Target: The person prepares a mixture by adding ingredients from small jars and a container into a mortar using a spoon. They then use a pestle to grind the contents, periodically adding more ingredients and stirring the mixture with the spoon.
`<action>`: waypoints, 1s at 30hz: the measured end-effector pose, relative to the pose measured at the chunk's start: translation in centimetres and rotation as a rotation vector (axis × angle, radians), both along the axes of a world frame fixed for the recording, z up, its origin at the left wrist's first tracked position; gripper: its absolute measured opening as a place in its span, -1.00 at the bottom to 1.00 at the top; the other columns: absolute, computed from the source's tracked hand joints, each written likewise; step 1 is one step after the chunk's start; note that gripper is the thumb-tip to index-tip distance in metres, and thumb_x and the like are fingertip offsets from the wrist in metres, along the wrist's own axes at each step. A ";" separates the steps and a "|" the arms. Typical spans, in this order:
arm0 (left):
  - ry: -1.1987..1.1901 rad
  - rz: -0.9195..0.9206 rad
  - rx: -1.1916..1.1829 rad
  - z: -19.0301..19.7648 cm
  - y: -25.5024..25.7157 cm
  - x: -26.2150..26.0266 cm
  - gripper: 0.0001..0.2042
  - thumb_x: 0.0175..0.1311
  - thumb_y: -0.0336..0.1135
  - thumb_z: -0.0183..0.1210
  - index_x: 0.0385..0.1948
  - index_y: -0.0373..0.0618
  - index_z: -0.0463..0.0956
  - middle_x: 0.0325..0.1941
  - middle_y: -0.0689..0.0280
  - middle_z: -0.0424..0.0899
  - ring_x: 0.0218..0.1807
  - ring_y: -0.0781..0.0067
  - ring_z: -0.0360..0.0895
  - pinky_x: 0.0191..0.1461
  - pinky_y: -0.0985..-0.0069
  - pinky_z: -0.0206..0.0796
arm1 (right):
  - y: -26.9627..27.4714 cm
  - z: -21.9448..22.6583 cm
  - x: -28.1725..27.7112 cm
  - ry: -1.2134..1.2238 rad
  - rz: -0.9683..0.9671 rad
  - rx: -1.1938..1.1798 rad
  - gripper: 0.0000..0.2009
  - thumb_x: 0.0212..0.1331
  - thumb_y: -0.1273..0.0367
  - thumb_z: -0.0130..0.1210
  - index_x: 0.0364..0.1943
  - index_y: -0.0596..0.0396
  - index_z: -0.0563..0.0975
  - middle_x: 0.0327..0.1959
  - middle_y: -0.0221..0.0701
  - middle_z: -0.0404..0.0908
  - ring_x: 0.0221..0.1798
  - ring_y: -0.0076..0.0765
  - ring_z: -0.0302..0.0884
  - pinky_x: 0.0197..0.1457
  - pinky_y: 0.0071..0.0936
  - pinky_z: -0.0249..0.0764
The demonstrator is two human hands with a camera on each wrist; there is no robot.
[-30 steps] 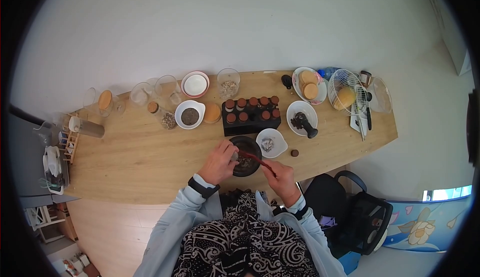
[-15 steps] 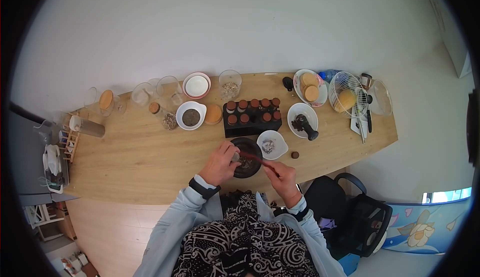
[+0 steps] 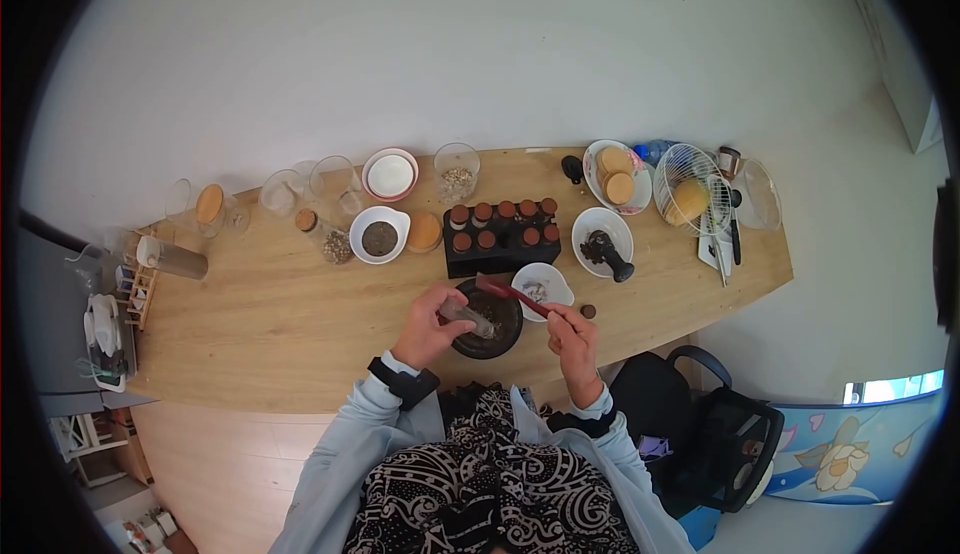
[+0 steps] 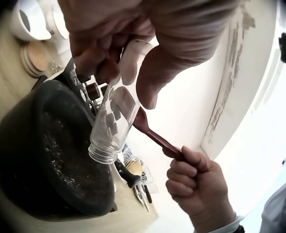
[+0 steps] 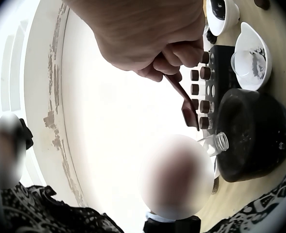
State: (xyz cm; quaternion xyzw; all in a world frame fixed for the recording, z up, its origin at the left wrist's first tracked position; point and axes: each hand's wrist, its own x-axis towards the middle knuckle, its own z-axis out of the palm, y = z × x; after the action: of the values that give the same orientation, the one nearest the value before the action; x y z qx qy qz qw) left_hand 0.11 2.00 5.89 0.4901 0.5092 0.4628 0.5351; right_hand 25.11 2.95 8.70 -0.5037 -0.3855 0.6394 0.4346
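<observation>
My left hand holds a small clear glass bottle between thumb and fingers. The bottle is tilted, with its uncapped threaded mouth low over the black mortar. Dark crushed bits lie inside the mortar. In my right hand is the handle of a dark red spatula. Its flat blade is above the mortar's far rim in the head view, apart from the bottle. Right beside the mortar stands a white spouted bowl with pale residue in it.
Behind the mortar stands a black rack of brown-capped bottles. A loose brown cap lies on the right. Another white bowl holds a black pestle and dark pieces. Glass jars line the back left; a wire basket stands far right.
The spatula has moved away from the bottle's mouth, up towards the mortar's far rim. My left hand has turned the bottle, so it now shows lengthwise over the mortar.
</observation>
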 end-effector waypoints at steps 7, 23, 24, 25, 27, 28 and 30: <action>-0.302 0.009 -0.149 -1.8 -0.7 -3.4 -0.73 0.08 -0.48 0.27 -0.18 -0.15 0.46 -0.32 0.36 0.57 -0.28 0.59 0.49 -0.20 0.62 0.32 | 4.3 0.1 -4.7 0.092 0.197 -0.100 -0.73 0.34 0.42 -0.07 0.05 0.25 0.47 -0.44 -0.44 0.50 -0.60 -0.74 0.13 -0.59 -0.72 0.09; -0.902 0.153 -0.120 -3.1 -3.6 -7.7 -0.70 0.17 -0.35 0.25 -0.11 -0.21 0.41 -0.26 0.24 0.58 -0.33 0.41 0.51 -0.22 0.53 0.32 | 7.8 -8.9 -20.2 0.237 0.369 -0.350 -0.74 0.30 0.32 0.05 -0.35 0.32 0.51 -0.60 -0.36 0.50 -0.60 -0.53 0.43 -0.57 -0.55 0.36; -0.923 0.152 -0.116 -3.3 -3.6 -7.9 -0.68 0.17 -0.33 0.26 -0.10 -0.21 0.41 -0.22 0.22 0.59 -0.31 0.40 0.52 -0.20 0.53 0.36 | 7.6 -8.7 -20.1 0.237 0.366 -0.352 -0.74 0.30 0.32 0.05 -0.35 0.32 0.51 -0.60 -0.36 0.50 -0.60 -0.53 0.43 -0.57 -0.55 0.36; -0.925 0.150 -0.118 -3.5 -3.6 -7.9 -0.68 0.17 -0.33 0.26 -0.10 -0.21 0.41 -0.22 0.22 0.59 -0.31 0.40 0.52 -0.20 0.53 0.36 | 7.5 -8.5 -19.7 0.145 0.470 -0.349 -0.75 0.29 0.33 0.05 -0.36 0.32 0.52 -0.60 -0.36 0.51 -0.62 -0.51 0.45 -0.60 -0.57 0.35; -0.955 0.195 -0.116 -3.7 -3.3 -7.9 -0.73 0.22 -0.35 0.21 -0.11 -0.21 0.42 -0.27 0.24 0.59 -0.32 0.43 0.52 -0.20 0.53 0.35 | 7.4 -8.2 -19.2 0.047 0.571 -0.347 -0.75 0.28 0.33 0.05 -0.36 0.32 0.53 -0.61 -0.36 0.51 -0.64 -0.49 0.47 -0.64 -0.59 0.35; -0.958 0.194 -0.117 -3.8 -3.3 -7.8 -0.73 0.22 -0.35 0.21 -0.11 -0.21 0.42 -0.27 0.24 0.59 -0.32 0.43 0.52 -0.20 0.53 0.35 | 7.4 -8.0 -19.0 -0.019 0.599 -0.359 -0.77 0.26 0.34 0.06 -0.35 0.30 0.53 -0.60 -0.36 0.52 -0.67 -0.50 0.44 -0.69 -0.60 0.30; -0.970 0.209 -0.124 -3.6 -3.1 -7.6 -0.74 0.23 -0.34 0.21 -0.10 -0.22 0.43 -0.25 0.23 0.60 -0.30 0.42 0.54 -0.16 0.51 0.38 | 6.9 -6.7 -18.3 -0.085 0.620 -0.376 -0.80 0.24 0.35 0.07 -0.34 0.27 0.53 -0.59 -0.37 0.53 -0.70 -0.50 0.42 -0.74 -0.60 0.26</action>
State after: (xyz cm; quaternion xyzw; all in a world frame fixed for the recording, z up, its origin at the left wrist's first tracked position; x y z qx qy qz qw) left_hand -7.53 -1.11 2.28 0.1323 0.2747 0.6575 0.6890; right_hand 6.79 9.87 1.96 -0.4600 -0.4135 0.7789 0.1035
